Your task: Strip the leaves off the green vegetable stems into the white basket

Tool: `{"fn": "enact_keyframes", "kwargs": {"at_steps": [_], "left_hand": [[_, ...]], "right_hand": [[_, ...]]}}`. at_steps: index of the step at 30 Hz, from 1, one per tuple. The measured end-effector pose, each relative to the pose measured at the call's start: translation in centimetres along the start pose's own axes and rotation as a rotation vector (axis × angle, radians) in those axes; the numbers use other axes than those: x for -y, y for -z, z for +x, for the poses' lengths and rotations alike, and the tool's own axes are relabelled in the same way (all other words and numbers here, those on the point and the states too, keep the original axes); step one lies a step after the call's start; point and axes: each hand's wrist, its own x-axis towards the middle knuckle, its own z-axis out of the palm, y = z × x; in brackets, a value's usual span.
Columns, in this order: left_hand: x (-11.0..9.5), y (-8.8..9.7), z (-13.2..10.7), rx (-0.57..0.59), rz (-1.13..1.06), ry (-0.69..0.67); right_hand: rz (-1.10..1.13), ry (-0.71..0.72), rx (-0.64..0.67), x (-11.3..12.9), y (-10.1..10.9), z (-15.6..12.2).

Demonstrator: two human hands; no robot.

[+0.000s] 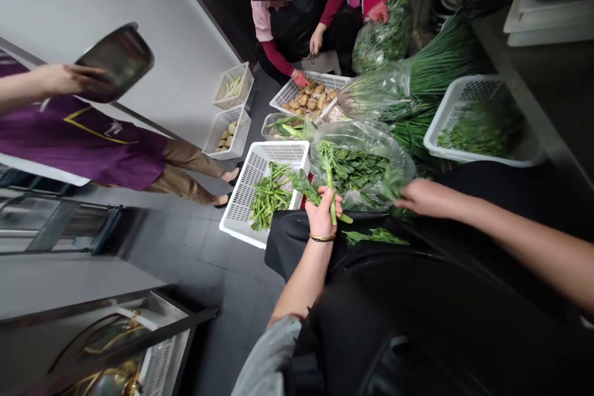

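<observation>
My left hand (323, 213), with a bracelet at the wrist, is closed round green leafy vegetable stalks (329, 179) that point up and to the left. Off to the right, my right hand (420, 197) has its fingers pinched on some green leaves (393, 184), which are blurred. Between and beyond my hands is a clear plastic bag (401, 147) full of leafy greens (359, 168). Trimmed green stems (269, 195) lie in a white slotted basket (236, 198) left of my left hand. More loose leaves (378, 236) rest on my black apron.
Across from me a seated person reaches into a basket of potatoes (312, 99). A person in purple at left holds a metal pan (118, 62). Bagged scallions (440, 62) and a white basket of herbs (482, 130) are at right. Small bins (229, 130) stand by the wall.
</observation>
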Motion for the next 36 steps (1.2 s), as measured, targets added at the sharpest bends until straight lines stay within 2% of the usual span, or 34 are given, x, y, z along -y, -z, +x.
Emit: {"fn": "enact_keyframes", "kwargs": {"at_steps": [2,3,4,7,9,11,13,15,16,17,18,21,23,24,26,29,31,33,34,36], "left_hand": [[0.0,0.0,-0.5,0.015,0.036,-0.021],[0.0,-0.1,-0.8,0.027,0.052,-0.025],[0.1,-0.3,-1.2,0.043,0.068,-0.024],[0.3,-0.8,-2.1,0.114,0.110,0.022],[0.3,-1.0,-2.3,0.155,0.088,0.106],[0.1,-1.2,-2.2,0.182,0.011,0.219],[-0.1,-1.3,-1.8,0.177,-0.071,0.289],[-0.3,-1.5,-1.4,0.127,-0.096,0.261],[-0.3,-1.5,-1.3,0.090,-0.080,0.219],[-0.3,-1.6,-1.2,0.056,-0.046,0.171],[-0.2,-1.6,-1.2,0.030,0.005,0.125],[0.1,-1.6,-1.4,0.036,0.194,0.021],[0.3,-1.5,-1.6,0.073,0.286,-0.049],[0.4,-1.5,-1.7,0.090,0.305,-0.070],[0.6,-1.4,-1.8,0.126,0.267,-0.028],[0.6,-1.3,-1.7,0.159,0.080,0.221],[0.4,-1.2,-1.5,0.131,-0.018,0.337],[0.1,-1.2,-1.3,0.082,-0.040,0.335],[-0.1,-1.3,-1.2,0.067,-0.030,0.303],[-0.2,-1.4,-1.1,0.069,0.003,0.246]], "right_hand": [[-0.146,-0.108,0.166,-0.5,0.9,0.6],[-0.140,-0.114,0.178,-0.2,1.6,1.1],[-0.047,-0.089,0.125,0.5,2.3,1.7],[0.441,0.031,-0.080,3.6,4.2,3.9],[0.586,0.096,-0.245,5.6,4.6,5.0],[0.442,0.193,-0.465,6.8,4.1,5.1],[0.207,0.415,-0.590,7.5,3.0,4.2],[0.080,0.681,-0.536,7.6,1.9,2.9],[0.074,0.753,-0.481,7.6,1.5,2.3],[0.103,0.747,-0.446,7.4,1.4,1.9],[0.165,0.661,-0.436,7.1,1.5,1.8],[0.431,0.236,-0.405,6.0,2.7,2.8],[0.567,0.095,-0.323,5.4,3.6,4.0],[0.584,0.078,-0.299,5.3,3.8,4.5],[0.494,0.092,-0.363,5.4,3.7,5.0],[0.168,0.217,-0.554,6.3,2.6,4.4],[0.021,0.392,-0.548,6.7,1.9,3.5],[0.033,0.502,-0.478,6.8,1.6,2.8],[0.104,0.488,-0.452,6.7,1.6,2.7],[0.349,0.339,-0.415,6.1,2.1,3.2]]}}
